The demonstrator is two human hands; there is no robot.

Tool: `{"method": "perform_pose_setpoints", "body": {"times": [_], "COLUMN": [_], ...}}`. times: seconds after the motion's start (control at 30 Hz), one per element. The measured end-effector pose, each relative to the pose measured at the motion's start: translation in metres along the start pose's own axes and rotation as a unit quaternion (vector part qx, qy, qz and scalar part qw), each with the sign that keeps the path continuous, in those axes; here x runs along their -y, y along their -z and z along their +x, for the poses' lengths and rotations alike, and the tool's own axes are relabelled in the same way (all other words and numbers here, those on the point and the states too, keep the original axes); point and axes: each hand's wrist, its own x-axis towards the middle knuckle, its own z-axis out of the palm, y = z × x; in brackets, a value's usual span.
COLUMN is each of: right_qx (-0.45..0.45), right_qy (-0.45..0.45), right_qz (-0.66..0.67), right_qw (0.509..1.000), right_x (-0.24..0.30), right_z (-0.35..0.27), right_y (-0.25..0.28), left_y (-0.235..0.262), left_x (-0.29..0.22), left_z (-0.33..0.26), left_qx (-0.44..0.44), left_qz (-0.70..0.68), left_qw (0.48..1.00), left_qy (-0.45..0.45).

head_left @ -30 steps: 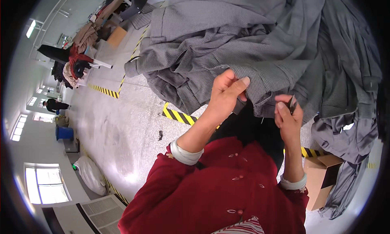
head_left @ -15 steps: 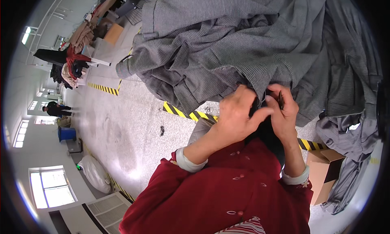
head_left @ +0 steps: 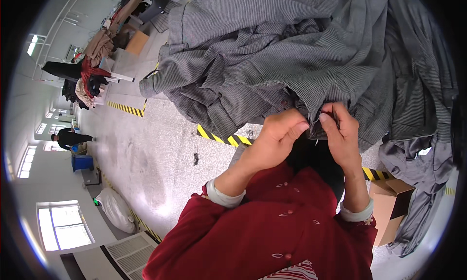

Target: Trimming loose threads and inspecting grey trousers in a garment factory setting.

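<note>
A large heap of grey, finely checked garments (head_left: 272, 61) fills the top of the view. At its near edge, my left hand (head_left: 282, 136) is closed, thumb and forefinger pinching a fold of the cloth. Beside it, my right hand (head_left: 342, 134) is closed too, its thumb and forefinger pinched at the same edge. Something small and dark shows between the right hand's fingers, too hidden to name. Both hands are close together, with the garment's edge between them.
An open cardboard box (head_left: 390, 207) stands on the floor at the right, beside hanging grey cloth (head_left: 413, 226). Yellow-black tape (head_left: 221, 138) marks the floor. Far left are a clothes-laden rack (head_left: 87, 76), a person in dark clothes (head_left: 72, 138), a blue bin (head_left: 82, 162) and a white sack (head_left: 116, 209).
My left hand has turned and its thumb has drawn in to a pinch at the cloth edge. The right fingers have closed further over the dark thing. The distant person has shifted slightly.
</note>
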Motion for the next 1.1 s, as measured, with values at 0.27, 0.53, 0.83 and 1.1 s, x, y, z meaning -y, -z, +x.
{"method": "perform_pose_setpoints", "body": {"times": [0.27,0.53,0.83,1.1], "right_qx": [0.007,-0.014,-0.144,-0.238], "right_qy": [-0.042,-0.063,0.105,0.167], "right_qz": [0.05,0.084,-0.353,-0.381], "right_qw": [0.998,0.994,0.919,0.878], "right_x": [-0.001,0.001,0.0,-0.001], "right_z": [-0.005,-0.006,-0.065,-0.037], "right_y": [0.005,0.007,0.059,0.092], "left_y": [0.009,-0.008,0.013,0.05], "left_x": [0.011,-0.004,-0.033,-0.068], "left_z": [-0.017,0.023,0.088,0.17], "left_qx": [-0.017,-0.06,-0.067,-0.096], "left_qz": [-0.313,-0.098,-0.531,-0.584], "left_qw": [0.94,0.986,0.834,0.806], "left_qy": [0.133,0.121,0.134,-0.001]}}
